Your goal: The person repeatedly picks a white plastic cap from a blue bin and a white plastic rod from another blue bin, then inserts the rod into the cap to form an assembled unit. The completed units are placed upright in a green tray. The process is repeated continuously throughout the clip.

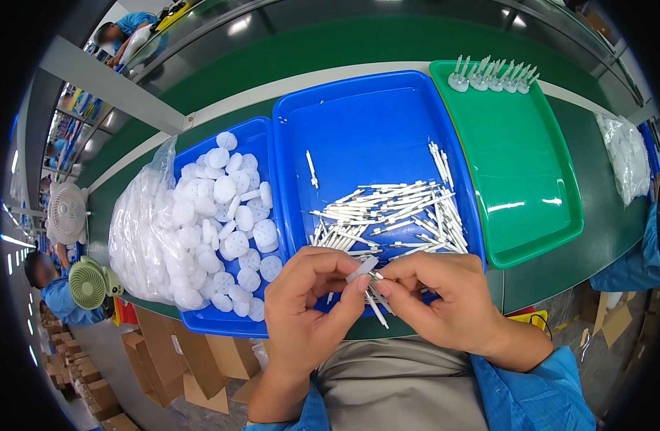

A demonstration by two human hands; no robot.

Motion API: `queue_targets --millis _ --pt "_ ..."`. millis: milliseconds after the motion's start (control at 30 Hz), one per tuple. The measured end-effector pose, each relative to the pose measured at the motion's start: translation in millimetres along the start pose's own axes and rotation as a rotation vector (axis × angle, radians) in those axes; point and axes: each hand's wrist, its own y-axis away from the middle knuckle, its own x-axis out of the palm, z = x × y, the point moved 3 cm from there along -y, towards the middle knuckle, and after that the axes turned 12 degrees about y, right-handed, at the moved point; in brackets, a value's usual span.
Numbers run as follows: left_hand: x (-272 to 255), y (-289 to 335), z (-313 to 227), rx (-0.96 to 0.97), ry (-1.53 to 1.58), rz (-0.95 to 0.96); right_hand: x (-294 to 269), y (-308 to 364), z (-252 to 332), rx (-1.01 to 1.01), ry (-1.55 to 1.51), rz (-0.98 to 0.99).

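Note:
Both of my hands meet at the near edge of the middle blue tray [358,122]. Between the thumb and fingers of my left hand [305,305] is a small white plastic disc [361,269], tilted nearly edge-on. My right hand [448,298] pinches thin white sticks [376,309] against the disc; a few point downward, and their exact number is hidden by the fingers. Many loose white sticks [387,201] lie in the near half of the tray just beyond my hands. To the left, a heap of white discs with small holes [224,189] fills another blue tray [225,328].
A clear plastic bag of discs [143,241] leans over the left tray. The green tray [524,169] on the right holds several discs with upright sticks [488,80] at its far end. Another bag [624,158] lies far right. Fans [89,282], cardboard boxes [157,355] and people are around.

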Motion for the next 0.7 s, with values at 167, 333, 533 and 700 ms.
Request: queue_targets --millis 167,333,533,700 --pt "0 -3 0 0.037 -0.065 0.003 3 -1 4 -0.157 0.187 -0.086" --pt "0 -1 -2 0.020 -0.195 0.096 0 -5 6 -0.222 0.383 -0.022" --pt "-7 -2 6 0.062 0.009 0.043 0 -9 10 -0.205 0.349 -0.042" --pt "2 -7 1 0.151 0.088 -0.053 0 -13 5 -0.287 0.307 -0.087"
